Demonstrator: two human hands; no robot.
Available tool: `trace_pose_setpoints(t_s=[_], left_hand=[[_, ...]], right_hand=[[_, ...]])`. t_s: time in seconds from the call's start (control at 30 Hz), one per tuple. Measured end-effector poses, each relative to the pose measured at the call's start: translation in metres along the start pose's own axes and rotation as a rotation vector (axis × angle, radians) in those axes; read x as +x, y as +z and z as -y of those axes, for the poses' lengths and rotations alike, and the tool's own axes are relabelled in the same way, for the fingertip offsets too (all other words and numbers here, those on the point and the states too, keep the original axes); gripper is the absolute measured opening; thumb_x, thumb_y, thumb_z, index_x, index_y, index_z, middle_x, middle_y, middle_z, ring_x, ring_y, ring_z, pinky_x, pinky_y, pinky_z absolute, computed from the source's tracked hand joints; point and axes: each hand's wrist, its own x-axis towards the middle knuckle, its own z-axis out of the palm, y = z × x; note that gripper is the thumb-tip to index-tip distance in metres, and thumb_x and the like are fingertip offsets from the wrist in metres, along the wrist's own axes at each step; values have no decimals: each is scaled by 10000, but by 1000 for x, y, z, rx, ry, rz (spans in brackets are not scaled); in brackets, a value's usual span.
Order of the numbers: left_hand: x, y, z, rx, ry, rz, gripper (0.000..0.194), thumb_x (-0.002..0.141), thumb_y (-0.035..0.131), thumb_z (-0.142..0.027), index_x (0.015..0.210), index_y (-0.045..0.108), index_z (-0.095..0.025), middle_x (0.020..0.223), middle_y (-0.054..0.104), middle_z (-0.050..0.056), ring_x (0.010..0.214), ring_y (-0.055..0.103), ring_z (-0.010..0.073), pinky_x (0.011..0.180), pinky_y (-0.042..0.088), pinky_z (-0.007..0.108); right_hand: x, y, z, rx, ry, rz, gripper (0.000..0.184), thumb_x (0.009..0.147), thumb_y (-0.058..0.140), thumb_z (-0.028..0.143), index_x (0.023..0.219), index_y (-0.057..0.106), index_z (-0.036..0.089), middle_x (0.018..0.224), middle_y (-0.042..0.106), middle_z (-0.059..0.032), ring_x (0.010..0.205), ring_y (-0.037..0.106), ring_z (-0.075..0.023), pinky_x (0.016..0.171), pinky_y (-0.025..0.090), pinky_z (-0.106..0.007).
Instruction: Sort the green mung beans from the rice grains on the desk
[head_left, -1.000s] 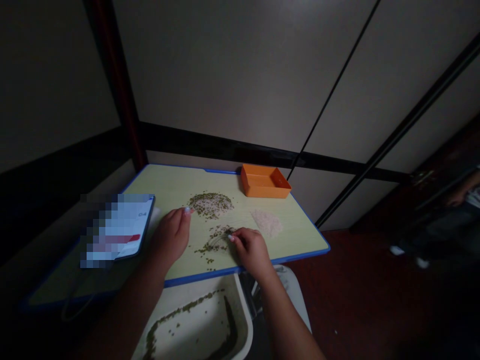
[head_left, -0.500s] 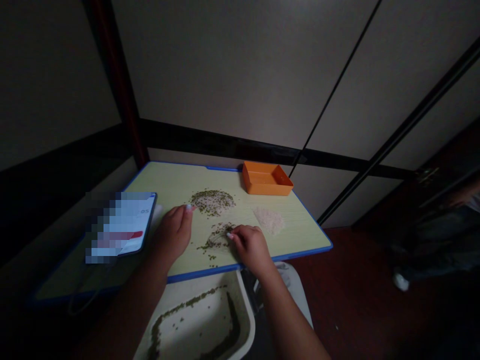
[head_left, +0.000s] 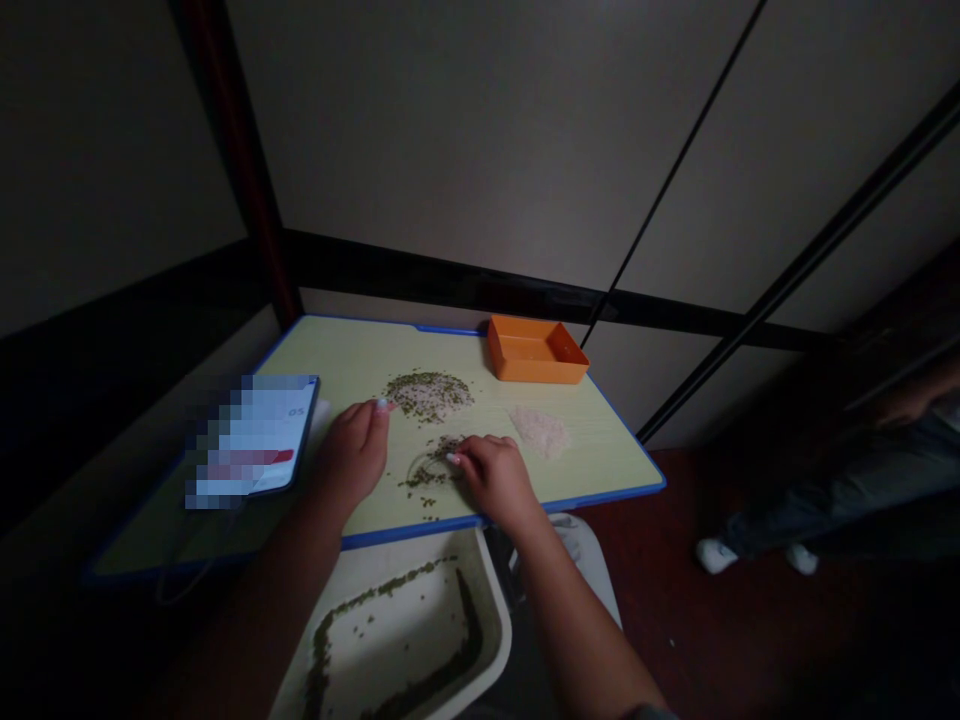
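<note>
My left hand point(head_left: 356, 450) rests at the near-left side of a mixed pile point(head_left: 433, 397) of small green beans and white grains. Its fingers are curled together, and whatever they may hold is hidden. My right hand point(head_left: 496, 482) is closed in a pinch over a smaller patch of green beans point(head_left: 424, 477); anything between the fingertips is too small to make out. A faint curved outline shows in that patch, unclear in kind. Beyond the right hand lies a heap of white grains like rice point(head_left: 541, 430).
An orange box point(head_left: 538, 372) stands at the back of the blue-edged table point(head_left: 600, 465). On the left lies a phone point(head_left: 262, 440) with a cable. Below the front edge is a white basin point(head_left: 491, 640) with green beans inside. A person's legs point(head_left: 810, 510) are at right.
My right hand has shifted slightly left and up, still pinched over the green beans. The left hand keeps its place by the mixed pile. The person at right has moved; a second shoe now shows.
</note>
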Motion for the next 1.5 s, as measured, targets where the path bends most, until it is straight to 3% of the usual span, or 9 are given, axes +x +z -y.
trace_pose_setpoints(t_s=[0.37, 0.77, 1.33, 1.5], left_hand=[[0, 0, 0, 9, 6, -3, 532, 983, 276, -550, 982, 713, -246, 1178, 780, 132, 1205, 711, 313, 1123, 566, 499], [0, 0, 0, 20, -5, -8, 568, 980, 254, -569, 996, 715, -237, 1166, 784, 139, 1190, 718, 314, 1121, 562, 496], [0, 2, 1, 28, -4, -19, 570, 996, 250, -564, 977, 714, -233, 1105, 769, 146, 1141, 712, 325, 1080, 575, 514], [-1, 0, -4, 14, -16, -6, 556, 990, 265, -551, 1006, 717, -227, 1170, 774, 146, 1189, 706, 321, 1116, 559, 507]], right_hand=[[0, -4, 8, -4, -1, 54, 114, 1036, 673, 217, 1040, 783, 187, 1039, 845, -103, 1013, 768, -244, 927, 461, -344], [-9, -1, 4, 47, -111, 89, 114, 1030, 666, 213, 1014, 775, 182, 1008, 836, -98, 1000, 768, -240, 954, 475, -347], [-13, 4, -6, 182, -115, 31, 83, 989, 711, 176, 971, 790, 194, 973, 842, -85, 949, 775, -229, 914, 513, -326], [-18, 6, -8, 224, -128, 21, 58, 968, 743, 172, 934, 779, 201, 942, 838, -69, 931, 767, -221, 928, 502, -330]])
